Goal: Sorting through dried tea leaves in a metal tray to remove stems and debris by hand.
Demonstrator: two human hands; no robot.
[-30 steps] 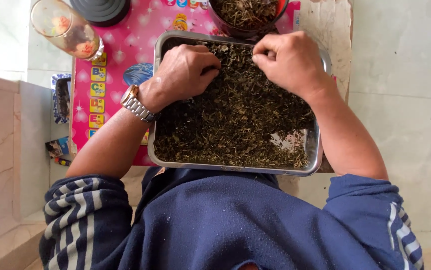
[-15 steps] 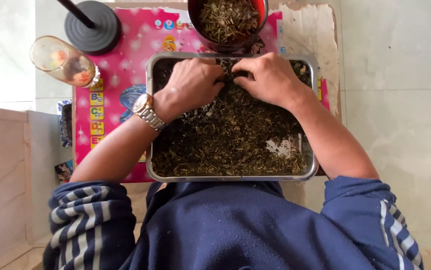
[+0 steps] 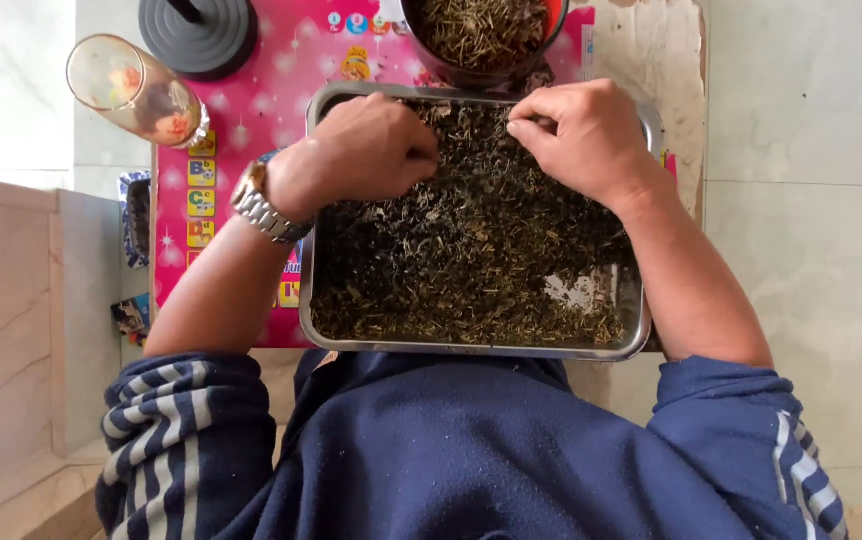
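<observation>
A rectangular metal tray (image 3: 471,349) full of dark dried leaves (image 3: 471,270) lies on a pink printed mat (image 3: 281,60) in front of me. My left hand (image 3: 366,150), with a metal watch (image 3: 261,205) on the wrist, rests curled in the leaves at the tray's far left. My right hand (image 3: 581,135) is curled at the far edge of the tray, fingertips pinched on bits of leaf. Just beyond the tray stands a red bowl (image 3: 481,30) holding lighter dried stems.
A clear glass jar (image 3: 136,90) lies tilted at the far left, beside a round black base (image 3: 201,35). A small blue-patterned dish (image 3: 136,215) sits left of the mat. Pale stone floor surrounds the low table; my blue striped sleeves fill the near edge.
Both hands have drawn closer together at the tray's far edge, working in the leaves. The view has shifted slightly, showing more of the red bowl and black base.
</observation>
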